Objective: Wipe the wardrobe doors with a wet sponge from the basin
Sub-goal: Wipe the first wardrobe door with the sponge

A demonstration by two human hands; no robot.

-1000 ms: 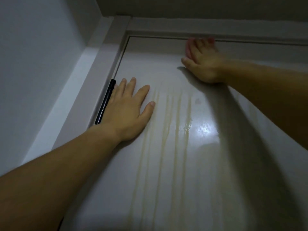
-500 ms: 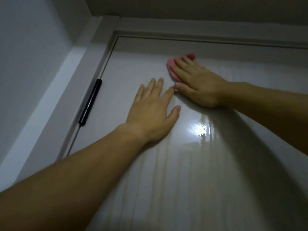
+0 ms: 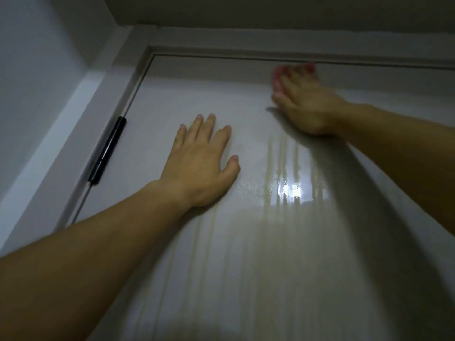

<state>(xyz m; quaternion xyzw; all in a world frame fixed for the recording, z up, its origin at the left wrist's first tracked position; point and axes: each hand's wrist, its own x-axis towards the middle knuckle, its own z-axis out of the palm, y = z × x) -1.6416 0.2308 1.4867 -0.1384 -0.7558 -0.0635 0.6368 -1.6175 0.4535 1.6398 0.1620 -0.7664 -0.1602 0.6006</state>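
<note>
The wardrobe door (image 3: 270, 279) fills most of the view, seen from below towards its top edge, with the pale frame (image 3: 221, 43) running along the top and down the left side. Much of the panel looks wet. Yellowish water streaks (image 3: 283, 153) run down the middle towards the bottom edge, and a bright glare sits on the sheen just right of centre. So the wiping is well under way on this door, and the work is now near its top right part. The strip near the top left corner and along the hinge side looks duller, perhaps not yet wiped. The runs themselves likely need another pass. Other doors are out of view, and so is the basin.

The left hand (image 3: 202, 166) lies flat on the door left of centre, fingers (image 3: 204, 129) released and spread, holding nothing, apparently as a brace. The right hand (image 3: 305, 104), blurred, presses against the door just under the top edge. Its fingers look stretched over the sponge, pressing it rather than clutching it. A black hinge (image 3: 107, 150) sits on the left edge. The pink sponge (image 3: 277, 73) peeks out beneath those fingers, touching the door.
</note>
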